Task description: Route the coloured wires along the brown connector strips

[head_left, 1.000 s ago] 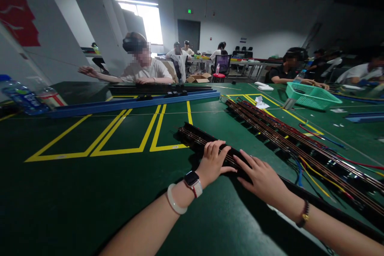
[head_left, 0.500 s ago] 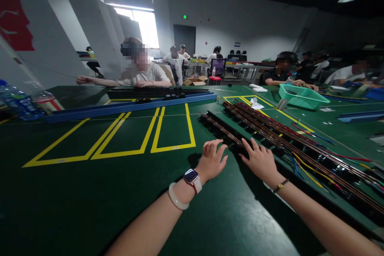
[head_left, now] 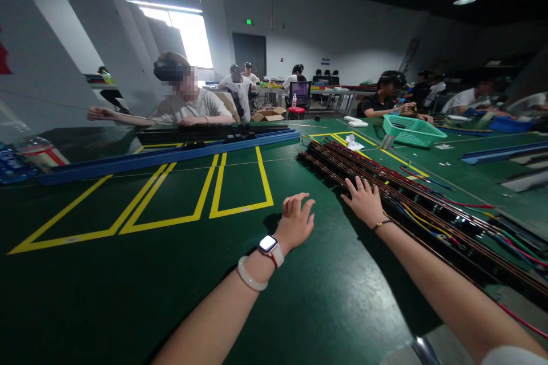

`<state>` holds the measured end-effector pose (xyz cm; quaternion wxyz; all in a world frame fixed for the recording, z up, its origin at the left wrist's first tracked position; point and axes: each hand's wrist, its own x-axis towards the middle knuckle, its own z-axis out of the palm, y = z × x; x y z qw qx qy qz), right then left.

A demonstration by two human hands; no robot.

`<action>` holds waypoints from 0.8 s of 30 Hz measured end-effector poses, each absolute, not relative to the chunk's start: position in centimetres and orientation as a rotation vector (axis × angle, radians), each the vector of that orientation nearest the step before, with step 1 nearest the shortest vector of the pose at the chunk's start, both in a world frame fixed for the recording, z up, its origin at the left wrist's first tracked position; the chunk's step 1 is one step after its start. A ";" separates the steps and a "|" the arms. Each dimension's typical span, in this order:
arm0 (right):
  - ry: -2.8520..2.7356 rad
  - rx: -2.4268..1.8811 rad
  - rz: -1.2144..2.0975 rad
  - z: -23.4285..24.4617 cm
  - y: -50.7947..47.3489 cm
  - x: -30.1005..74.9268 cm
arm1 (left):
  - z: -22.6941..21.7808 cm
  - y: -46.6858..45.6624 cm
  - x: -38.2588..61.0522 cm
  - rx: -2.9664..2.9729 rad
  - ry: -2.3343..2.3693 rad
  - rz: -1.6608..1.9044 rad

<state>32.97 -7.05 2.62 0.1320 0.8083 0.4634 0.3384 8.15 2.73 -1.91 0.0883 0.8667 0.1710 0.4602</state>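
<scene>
My left hand [head_left: 296, 220] hovers near the green table [head_left: 329, 285], holding nothing, its fingers curved and apart. A smartwatch and a pale bangle are on that wrist. My right hand [head_left: 363, 199] lies with spread fingers against the nearest long black rail [head_left: 323, 170], which carries copper-coloured strips. Beyond it and touching or almost touching lie several similar black rails [head_left: 411, 194] side by side. Yellow and blue wires [head_left: 422, 222] trail over them. Part of the nearest rail is hidden behind my right hand and forearm.
Yellow tape outlines [head_left: 233, 214] mark the table on the left. Behind them lies a long blue rail [head_left: 180, 157], with bottles [head_left: 36, 151] at its left end. A green basket [head_left: 413, 132] stands back right. A co-worker [head_left: 184, 100] sits opposite; others sit farther off.
The nearest black rail has shifted right, up against the other rails, with my right hand on it. My left hand is now apart from it. The view has turned slightly right.
</scene>
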 end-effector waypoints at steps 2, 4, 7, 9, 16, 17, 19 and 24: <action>1.334 2.376 0.935 2.7 -6.8 32.9 | -1.9 2.7 8.1 2.585 0.508 1.348; 1.327 2.404 0.908 2.7 -6.7 32.7 | -2.0 2.8 8.1 2.591 0.504 1.331; 1.329 2.457 0.856 3.0 -6.7 32.4 | -2.1 2.8 8.2 2.590 0.500 1.326; 1.366 2.539 0.771 4.0 -6.7 32.6 | -2.2 2.8 8.3 2.583 0.501 1.324; 1.262 2.663 0.477 11.2 -8.1 40.5 | -2.1 2.8 8.3 2.562 0.522 1.237; 1.207 2.650 0.363 11.7 -8.5 42.2 | -2.1 2.8 8.3 2.560 0.526 1.230; 1.110 2.622 0.108 12.2 -9.3 45.0 | -2.1 2.9 8.3 2.558 0.535 1.219; 1.156 2.573 -0.148 11.1 -10.6 48.3 | -2.1 2.9 8.3 2.564 0.546 1.186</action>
